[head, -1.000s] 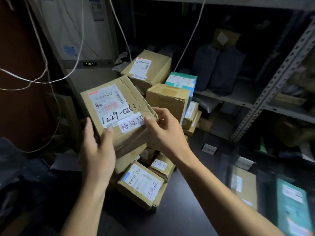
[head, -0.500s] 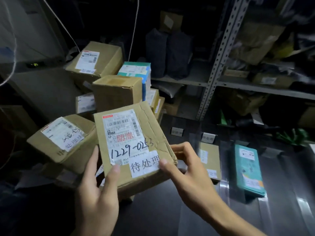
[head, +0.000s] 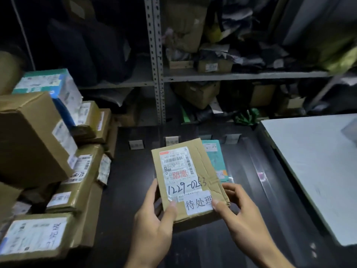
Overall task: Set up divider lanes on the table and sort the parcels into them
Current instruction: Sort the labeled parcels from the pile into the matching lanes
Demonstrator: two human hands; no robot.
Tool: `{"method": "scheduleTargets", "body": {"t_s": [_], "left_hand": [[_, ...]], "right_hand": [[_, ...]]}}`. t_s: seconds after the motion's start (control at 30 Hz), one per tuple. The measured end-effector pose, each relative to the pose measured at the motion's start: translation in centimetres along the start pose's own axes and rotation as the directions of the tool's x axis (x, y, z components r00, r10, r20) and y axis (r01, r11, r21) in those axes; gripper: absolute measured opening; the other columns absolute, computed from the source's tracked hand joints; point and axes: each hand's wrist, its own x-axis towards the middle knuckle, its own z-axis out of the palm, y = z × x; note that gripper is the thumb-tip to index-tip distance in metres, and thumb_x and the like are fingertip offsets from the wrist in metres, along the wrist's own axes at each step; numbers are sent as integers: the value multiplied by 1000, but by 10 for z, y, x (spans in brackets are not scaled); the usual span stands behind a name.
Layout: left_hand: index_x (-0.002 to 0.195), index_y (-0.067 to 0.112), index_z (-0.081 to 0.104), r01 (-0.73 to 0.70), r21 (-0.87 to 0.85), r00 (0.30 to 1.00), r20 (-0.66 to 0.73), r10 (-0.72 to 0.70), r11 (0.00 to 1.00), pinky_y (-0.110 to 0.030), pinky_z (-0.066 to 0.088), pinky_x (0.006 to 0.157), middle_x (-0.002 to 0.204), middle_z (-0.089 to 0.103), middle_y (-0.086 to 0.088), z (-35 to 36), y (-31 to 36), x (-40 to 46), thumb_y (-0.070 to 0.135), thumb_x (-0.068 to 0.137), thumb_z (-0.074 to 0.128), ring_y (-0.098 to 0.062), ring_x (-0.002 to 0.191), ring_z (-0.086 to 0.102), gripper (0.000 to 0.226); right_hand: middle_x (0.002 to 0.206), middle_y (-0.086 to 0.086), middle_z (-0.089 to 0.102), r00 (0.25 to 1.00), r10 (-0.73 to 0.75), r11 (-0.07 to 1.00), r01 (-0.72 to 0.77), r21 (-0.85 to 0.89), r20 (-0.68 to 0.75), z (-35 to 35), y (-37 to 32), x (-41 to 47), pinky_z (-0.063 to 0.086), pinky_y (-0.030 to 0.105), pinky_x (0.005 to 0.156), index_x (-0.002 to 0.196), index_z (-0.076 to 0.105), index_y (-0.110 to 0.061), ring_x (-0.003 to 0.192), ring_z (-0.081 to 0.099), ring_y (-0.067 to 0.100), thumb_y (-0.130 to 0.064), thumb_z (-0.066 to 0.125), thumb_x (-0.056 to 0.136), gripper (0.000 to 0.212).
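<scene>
I hold a flat brown cardboard parcel [head: 199,165] with a white shipping label, the handwritten number 1229-0253 and a white sticker, above the dark table [head: 251,190]. My left hand [head: 154,221] grips its lower left corner, thumb on top. My right hand [head: 239,215] grips its lower right corner, thumb on the sticker. A teal parcel [head: 214,155] lies on the table just behind it, partly hidden. Small lane label cards [head: 136,145] stand along the table's far edge. Clear strips [head: 257,165] run lengthwise on the table to the right.
A stack of several brown parcels [head: 31,136] fills the table's left side, with a teal-and-white box [head: 46,82] on top. A metal shelf rack [head: 156,60] full of boxes and bags stands behind. A pale grey board [head: 316,167] lies at the right.
The parcel has come away from the stack at the left and moved right, over the lanes and in front of the teal parcel. My view has swung right with it.
</scene>
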Motion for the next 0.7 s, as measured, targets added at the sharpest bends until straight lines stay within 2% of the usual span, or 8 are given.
{"method": "scheduleTargets", "body": {"t_s": [0.07,0.23,0.33,0.47,0.57,0.7], "left_hand": [[120,50,46,32,6,997,71,-32,999,0,44,72,94,60,48,25,-1,0,6,89,65,21,100,56,57],[131,43,45,128,21,973,191,-130,992,-2,46,76,95,63,44,76,-5,-9,2,88,66,20,98,59,63],[129,46,45,180,32,959,216,-182,983,-2,46,75,107,66,31,99,-9,-19,3,88,66,22,96,57,63],[138,37,46,197,40,961,187,-201,980,-1,45,78,123,61,16,113,-15,-27,2,87,66,25,99,54,65],[141,37,45,187,60,970,149,-194,980,0,44,81,126,61,13,109,-19,-26,4,87,66,26,101,52,66],[138,42,46,180,78,978,89,-187,981,-1,45,80,124,61,14,94,-24,-20,6,87,67,26,101,52,66]], "right_hand": [[104,-22,71,998,28,1000,-28,-6,-48,-22,15,-3,49,16,80,107,64,-30,101,64,-5,-23,74,82,28],[101,-17,72,983,113,991,-123,-61,-141,-68,50,-13,47,19,82,105,66,-31,96,64,-5,-14,75,82,30],[96,-20,72,973,167,981,-180,-70,-158,-87,67,-17,46,23,79,101,66,-31,93,64,-6,-14,76,80,29],[96,-17,73,970,193,977,-205,-67,-150,-97,79,-15,47,18,77,101,66,-31,93,64,-6,-12,76,80,30],[95,-20,72,976,182,978,-193,-83,-122,-93,79,-10,47,20,80,101,66,-32,92,64,-8,-14,76,81,29],[94,-27,70,983,170,980,-176,-92,-64,-78,77,-3,47,12,75,101,64,-32,89,64,-10,-13,77,80,30]]}}
